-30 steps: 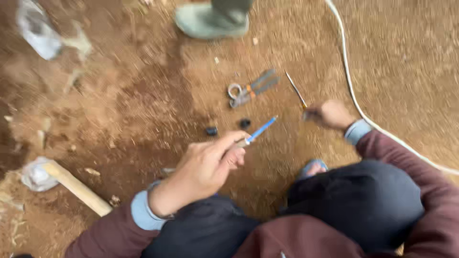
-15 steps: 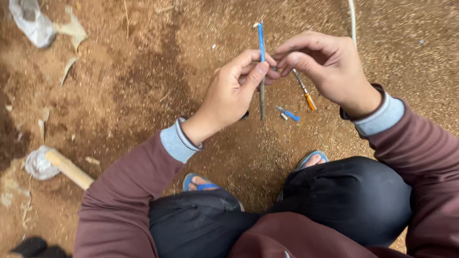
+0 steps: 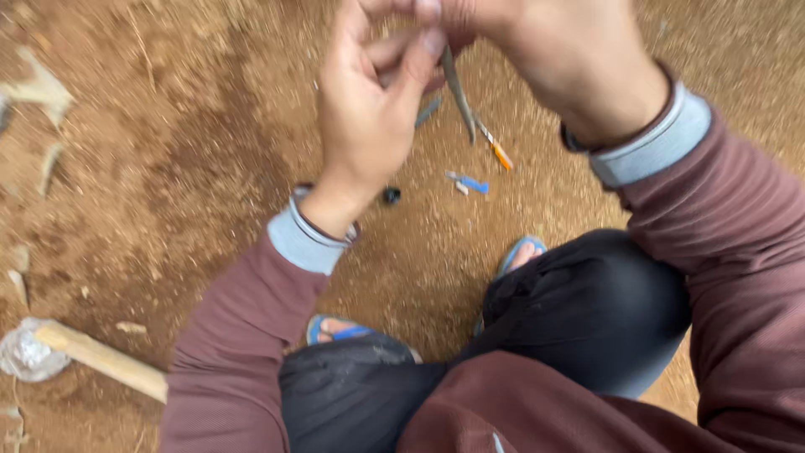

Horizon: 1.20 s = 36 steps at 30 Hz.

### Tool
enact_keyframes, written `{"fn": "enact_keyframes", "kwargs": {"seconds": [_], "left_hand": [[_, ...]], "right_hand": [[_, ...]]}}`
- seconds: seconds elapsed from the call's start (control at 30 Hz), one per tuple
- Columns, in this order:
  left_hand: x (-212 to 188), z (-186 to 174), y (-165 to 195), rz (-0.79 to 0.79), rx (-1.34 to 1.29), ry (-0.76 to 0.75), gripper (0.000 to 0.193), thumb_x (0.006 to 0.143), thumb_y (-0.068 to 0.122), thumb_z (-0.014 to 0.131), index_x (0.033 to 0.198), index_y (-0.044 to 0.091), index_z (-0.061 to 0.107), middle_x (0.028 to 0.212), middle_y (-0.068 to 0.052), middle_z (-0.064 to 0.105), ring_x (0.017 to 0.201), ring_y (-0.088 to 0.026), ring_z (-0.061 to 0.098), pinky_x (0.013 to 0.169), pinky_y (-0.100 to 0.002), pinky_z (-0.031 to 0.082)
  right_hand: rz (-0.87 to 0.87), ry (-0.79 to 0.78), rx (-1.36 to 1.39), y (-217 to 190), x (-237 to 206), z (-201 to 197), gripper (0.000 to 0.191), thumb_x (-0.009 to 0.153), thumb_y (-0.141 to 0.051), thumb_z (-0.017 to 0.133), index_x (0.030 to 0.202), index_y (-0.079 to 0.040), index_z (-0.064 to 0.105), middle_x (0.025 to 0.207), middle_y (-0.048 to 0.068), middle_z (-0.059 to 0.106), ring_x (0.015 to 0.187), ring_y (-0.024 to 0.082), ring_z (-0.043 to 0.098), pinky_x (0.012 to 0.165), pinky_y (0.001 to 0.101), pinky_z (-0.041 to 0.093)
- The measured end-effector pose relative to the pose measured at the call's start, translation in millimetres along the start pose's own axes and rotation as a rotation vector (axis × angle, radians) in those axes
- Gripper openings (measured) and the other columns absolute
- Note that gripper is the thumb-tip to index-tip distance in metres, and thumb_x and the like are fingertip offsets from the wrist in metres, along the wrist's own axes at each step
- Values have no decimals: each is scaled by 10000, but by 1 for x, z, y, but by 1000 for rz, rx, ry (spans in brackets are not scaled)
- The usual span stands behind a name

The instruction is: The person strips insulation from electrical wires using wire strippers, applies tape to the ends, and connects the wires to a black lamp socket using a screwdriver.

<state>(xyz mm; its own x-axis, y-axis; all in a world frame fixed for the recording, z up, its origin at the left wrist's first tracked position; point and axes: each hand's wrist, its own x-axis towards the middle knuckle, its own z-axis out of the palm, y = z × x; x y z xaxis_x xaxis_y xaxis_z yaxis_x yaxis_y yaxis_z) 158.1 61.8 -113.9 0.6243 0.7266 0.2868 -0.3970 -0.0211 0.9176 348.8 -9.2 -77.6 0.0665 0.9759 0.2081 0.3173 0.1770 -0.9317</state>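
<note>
Watching the head cam feed here: both hands are up close to the lens, meeting over a thin grey metal rod (image 3: 459, 94) that hangs down from between them. The left hand (image 3: 369, 109) has its fingers (image 3: 429, 46) curled in, thumb pressed against the top of the rod, so it's pinched shut on it. The right hand (image 3: 545, 59) is closed over the same top end, though the frame is blurry and cut off up there, so I can't swear what exactly it grips.

Below the rod on the reddish dirt ground (image 3: 184, 168) lie a small orange-tipped tool (image 3: 495, 149), a short blue-handled piece (image 3: 470, 183) and a little black cap-like bit (image 3: 391, 195) off to its left. Far down-left of the rod there's a pale wooden handle (image 3: 105, 359) with a crumpled plastic wrap (image 3: 25, 352) at its end.

My read: this is the fiddly middle step, working something onto or off the rod's top end. It looks like it needs a steady pinch and small twists.
</note>
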Motion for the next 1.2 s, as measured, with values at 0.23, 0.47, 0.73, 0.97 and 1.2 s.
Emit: {"fn": "enact_keyframes", "kwargs": {"seconds": [0.23, 0.47, 0.73, 0.97, 1.2], "left_hand": [[14, 7, 3, -73, -115, 99, 156, 1090, 75, 586, 1225, 51, 513, 1158, -148, 749, 1066, -189, 762, 889, -320, 675], [17, 6, -9, 6, 46, 118, 159, 1082, 42, 593, 1229, 38, 534, 1190, -98, 662, 1082, -176, 714, 883, -309, 670], [20, 17, -17, -120, -190, 186, 149, 1061, 52, 584, 1204, 67, 544, 1167, -42, 621, 1082, -158, 710, 879, -323, 672], [18, 13, -32, -207, -411, 261, 152, 1042, 124, 590, 1187, 85, 571, 1170, -7, 577, 1117, -161, 652, 876, -396, 672], [4, -38, -106, -251, -18, 196, 182, 1094, 234, 680, 1171, 70, 678, 1097, -56, 681, 1037, -179, 647, 895, -396, 576]], "right_hand": [[64, 94, 187, -32, 26, 4, 24, 1027, 14, 762, 1037, 19, 741, 919, 72, 735, 818, 115, 695, 759, 258, 592], [26, 94, 96, -32, 30, 10, 84, 1015, 5, 737, 1097, 15, 722, 1013, 43, 733, 867, 88, 693, 782, 238, 602], [74, 146, 172, -30, 33, 14, 79, 1026, -14, 709, 1099, 16, 708, 960, 33, 713, 831, 79, 671, 738, 233, 579], [59, 45, 221, -20, 23, 22, 133, 1064, -73, 638, 1175, -21, 585, 1108, -17, 683, 1003, 65, 679, 837, 230, 611], [231, 10, -80, 34, 12, 36, 111, 1054, -67, 623, 1133, 0, 665, 984, 5, 709, 813, 83, 668, 675, 235, 540]]}}
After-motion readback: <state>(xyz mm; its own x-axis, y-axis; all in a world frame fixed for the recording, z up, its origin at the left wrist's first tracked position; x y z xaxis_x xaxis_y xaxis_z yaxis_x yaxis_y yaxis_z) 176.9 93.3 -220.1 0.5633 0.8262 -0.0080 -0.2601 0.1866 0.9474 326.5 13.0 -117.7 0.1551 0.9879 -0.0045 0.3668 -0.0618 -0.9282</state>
